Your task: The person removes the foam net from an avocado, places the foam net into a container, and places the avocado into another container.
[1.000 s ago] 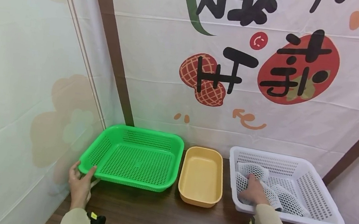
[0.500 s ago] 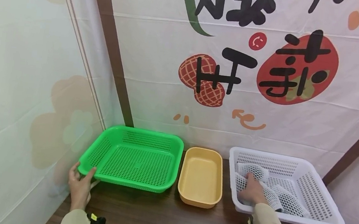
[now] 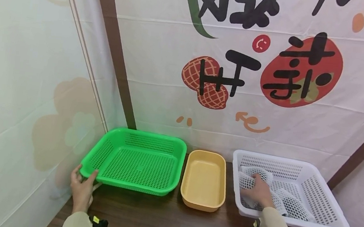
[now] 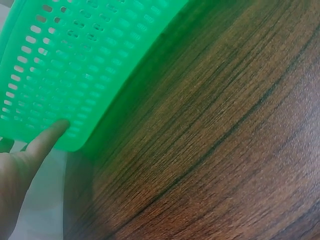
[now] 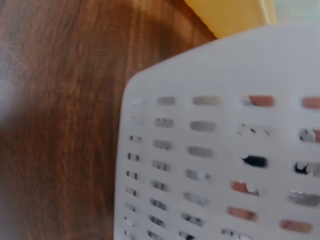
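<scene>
Toward the left stands a green perforated plastic basket (image 3: 140, 168) with nothing inside. My left hand (image 3: 82, 192) holds its near left corner, the thumb by the front rim and the fingers round the side; in the left wrist view one finger (image 4: 50, 137) lies along the basket's side wall. My right hand (image 3: 258, 193) reaches into a white perforated basket (image 3: 322, 195) and grips an item in a white mesh sleeve (image 3: 245, 181), partly hidden under the hand. Other mesh-sleeved items (image 3: 294, 205) lie beside it. The right wrist view shows mainly the basket's outer wall (image 5: 210, 75).
Between the two baskets stands a yellow rectangular tray (image 3: 205, 178). All three stand on a dark wooden table (image 3: 163, 220), close to a printed cloth wall (image 3: 158, 88) at the back. Cloth walls also close off the left and right sides.
My right hand has shifted slightly, and the mesh-sleeved item under it has moved a little toward the back of the white basket. The left hand and the green basket keep their places.
</scene>
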The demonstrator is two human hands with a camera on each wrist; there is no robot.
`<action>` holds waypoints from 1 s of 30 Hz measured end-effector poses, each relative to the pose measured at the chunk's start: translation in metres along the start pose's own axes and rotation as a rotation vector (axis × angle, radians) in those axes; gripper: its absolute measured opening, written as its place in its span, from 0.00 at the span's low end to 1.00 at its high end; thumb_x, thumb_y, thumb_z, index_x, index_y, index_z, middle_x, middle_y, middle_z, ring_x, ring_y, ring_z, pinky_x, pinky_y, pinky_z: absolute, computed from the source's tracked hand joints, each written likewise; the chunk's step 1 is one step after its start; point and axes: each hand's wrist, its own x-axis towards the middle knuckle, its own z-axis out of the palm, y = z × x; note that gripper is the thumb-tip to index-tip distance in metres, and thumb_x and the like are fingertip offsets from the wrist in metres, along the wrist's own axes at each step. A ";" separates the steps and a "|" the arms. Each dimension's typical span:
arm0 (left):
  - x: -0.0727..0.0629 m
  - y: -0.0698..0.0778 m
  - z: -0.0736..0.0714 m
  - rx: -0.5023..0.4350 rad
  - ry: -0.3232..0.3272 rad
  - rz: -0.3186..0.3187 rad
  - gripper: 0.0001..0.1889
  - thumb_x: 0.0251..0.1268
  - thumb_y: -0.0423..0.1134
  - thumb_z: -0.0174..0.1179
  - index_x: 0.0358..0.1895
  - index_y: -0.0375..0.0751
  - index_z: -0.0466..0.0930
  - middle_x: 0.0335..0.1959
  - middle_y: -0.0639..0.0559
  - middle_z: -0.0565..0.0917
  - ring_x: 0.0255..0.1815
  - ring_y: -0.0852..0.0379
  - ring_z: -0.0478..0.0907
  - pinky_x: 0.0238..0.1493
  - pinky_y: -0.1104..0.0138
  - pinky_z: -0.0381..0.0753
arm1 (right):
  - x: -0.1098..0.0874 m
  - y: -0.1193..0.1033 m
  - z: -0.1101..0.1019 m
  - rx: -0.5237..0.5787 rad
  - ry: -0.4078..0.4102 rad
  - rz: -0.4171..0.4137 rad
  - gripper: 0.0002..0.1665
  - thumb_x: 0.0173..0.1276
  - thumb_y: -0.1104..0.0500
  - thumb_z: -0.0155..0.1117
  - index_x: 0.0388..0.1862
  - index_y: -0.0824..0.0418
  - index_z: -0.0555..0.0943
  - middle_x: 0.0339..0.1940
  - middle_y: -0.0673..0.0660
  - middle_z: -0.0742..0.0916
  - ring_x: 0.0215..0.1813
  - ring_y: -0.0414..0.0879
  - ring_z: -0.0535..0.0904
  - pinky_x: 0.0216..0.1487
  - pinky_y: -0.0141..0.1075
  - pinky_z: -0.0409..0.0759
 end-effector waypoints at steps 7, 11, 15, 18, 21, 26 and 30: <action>-0.031 0.031 -0.004 0.009 0.053 -0.016 0.40 0.63 0.37 0.66 0.74 0.56 0.53 0.65 0.42 0.62 0.51 0.55 0.77 0.39 0.57 0.86 | -0.007 -0.008 -0.011 0.043 -0.008 -0.018 0.53 0.46 0.52 0.78 0.66 0.72 0.62 0.57 0.78 0.74 0.55 0.70 0.72 0.53 0.63 0.74; -0.040 0.046 0.004 0.026 0.088 -0.049 0.39 0.65 0.36 0.64 0.74 0.54 0.52 0.67 0.38 0.60 0.49 0.58 0.76 0.40 0.57 0.86 | -0.012 -0.003 -0.017 0.042 -0.013 -0.045 0.54 0.49 0.50 0.77 0.67 0.72 0.60 0.57 0.78 0.73 0.55 0.71 0.71 0.53 0.63 0.73; -0.036 0.053 0.018 0.052 0.046 -0.095 0.40 0.67 0.36 0.62 0.76 0.54 0.48 0.69 0.37 0.58 0.53 0.53 0.74 0.49 0.51 0.81 | -0.022 0.006 -0.027 0.042 -0.004 0.005 0.53 0.51 0.49 0.75 0.68 0.72 0.59 0.57 0.79 0.73 0.55 0.71 0.71 0.50 0.64 0.75; -0.033 0.054 0.026 0.044 0.028 -0.116 0.40 0.68 0.33 0.60 0.77 0.53 0.47 0.70 0.38 0.58 0.56 0.49 0.72 0.52 0.48 0.79 | -0.026 0.011 -0.031 0.051 -0.001 0.037 0.53 0.53 0.49 0.74 0.68 0.71 0.58 0.57 0.79 0.72 0.54 0.71 0.71 0.49 0.63 0.76; -0.033 0.054 0.025 0.049 0.042 -0.122 0.40 0.69 0.31 0.59 0.77 0.53 0.46 0.70 0.39 0.58 0.57 0.49 0.71 0.51 0.48 0.80 | -0.027 0.011 -0.032 0.059 -0.003 0.022 0.53 0.53 0.48 0.74 0.68 0.71 0.58 0.57 0.80 0.72 0.55 0.72 0.71 0.50 0.64 0.75; -0.034 0.054 0.023 0.052 0.041 -0.130 0.41 0.68 0.32 0.59 0.77 0.53 0.45 0.70 0.40 0.58 0.56 0.51 0.73 0.50 0.50 0.81 | -0.028 0.009 -0.033 0.062 0.000 0.027 0.53 0.53 0.48 0.74 0.69 0.70 0.57 0.58 0.79 0.71 0.56 0.73 0.70 0.51 0.65 0.74; -0.032 0.055 0.024 0.055 0.046 -0.126 0.40 0.68 0.33 0.61 0.76 0.53 0.47 0.70 0.40 0.58 0.53 0.55 0.74 0.50 0.51 0.81 | -0.029 0.006 -0.036 0.077 -0.003 0.037 0.54 0.53 0.49 0.74 0.69 0.70 0.57 0.59 0.79 0.70 0.56 0.72 0.70 0.52 0.65 0.73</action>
